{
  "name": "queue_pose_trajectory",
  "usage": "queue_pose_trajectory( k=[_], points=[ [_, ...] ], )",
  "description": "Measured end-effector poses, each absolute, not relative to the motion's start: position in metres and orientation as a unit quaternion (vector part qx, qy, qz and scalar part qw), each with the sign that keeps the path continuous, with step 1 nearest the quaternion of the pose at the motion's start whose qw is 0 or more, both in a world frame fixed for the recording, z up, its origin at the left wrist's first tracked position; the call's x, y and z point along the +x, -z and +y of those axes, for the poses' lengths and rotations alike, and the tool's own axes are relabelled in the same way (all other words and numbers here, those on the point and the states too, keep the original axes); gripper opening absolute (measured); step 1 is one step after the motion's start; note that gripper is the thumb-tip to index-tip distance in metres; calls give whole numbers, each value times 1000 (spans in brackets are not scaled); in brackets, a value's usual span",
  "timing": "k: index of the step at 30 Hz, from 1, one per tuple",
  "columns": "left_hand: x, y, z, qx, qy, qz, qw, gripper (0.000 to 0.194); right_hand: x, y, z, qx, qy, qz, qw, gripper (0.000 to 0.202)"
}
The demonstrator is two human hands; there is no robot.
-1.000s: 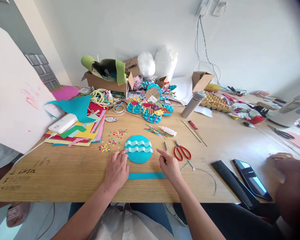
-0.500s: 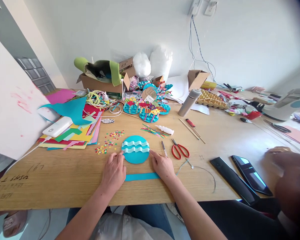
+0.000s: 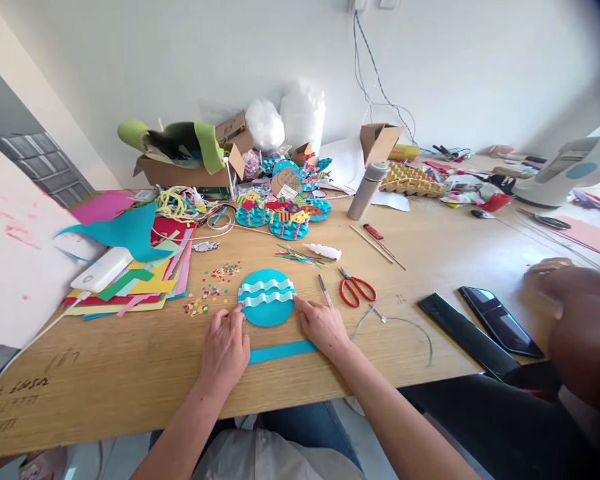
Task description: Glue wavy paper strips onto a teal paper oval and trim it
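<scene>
A round blue paper disc (image 3: 267, 316) lies flat on the table, crossed by two wavy pale-blue paper strips (image 3: 267, 299). At the left end of the lower strip, my left hand (image 3: 226, 343) presses with its fingertips, the other fingers curled. My right hand (image 3: 325, 325) does the same at the right end, its index finger stretched to the disc's edge. Both hands are closed at the strip's ends. A straight blue paper strip (image 3: 283, 351) lies below the disc, its right end partly covered by my right hand. Colourful confetti (image 3: 207, 293) is scattered left of the disc.
Red-handled scissors (image 3: 357, 291), a pen (image 3: 325, 289) and a white glue bottle (image 3: 324, 251) lie nearby. Coloured paper sheets (image 3: 150, 293) are stacked at left. A grey flask (image 3: 367, 191) stands behind. A co-worker's blurred arm (image 3: 580, 347) is at right beside a phone (image 3: 500, 321).
The camera view has turned slightly, so the scene shifts left, with the table edge tilted. Both hands stay at the ends of the lower wavy strip; the disc has not visibly moved on the table.
</scene>
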State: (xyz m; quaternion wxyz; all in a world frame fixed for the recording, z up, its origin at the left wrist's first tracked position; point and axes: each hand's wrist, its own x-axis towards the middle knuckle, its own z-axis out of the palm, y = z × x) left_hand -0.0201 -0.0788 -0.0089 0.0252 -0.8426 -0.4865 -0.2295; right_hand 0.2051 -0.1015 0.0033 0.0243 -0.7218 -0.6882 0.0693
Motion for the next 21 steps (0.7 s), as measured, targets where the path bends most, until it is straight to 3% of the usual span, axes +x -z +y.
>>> queue_pose_trajectory(
  k=[9,17,21],
  points=[
    [-24,19,-75,-850,242,-467,40,39,205,-5,-99,-708,-71,-702,-21,49],
    [-24,20,-74,-854,245,-455,55,39,213,-12,-95,-734,-123,-665,59,48],
    [-23,20,-74,-852,250,-456,58,39,214,-20,-86,-746,-122,-653,34,52]
  ],
)
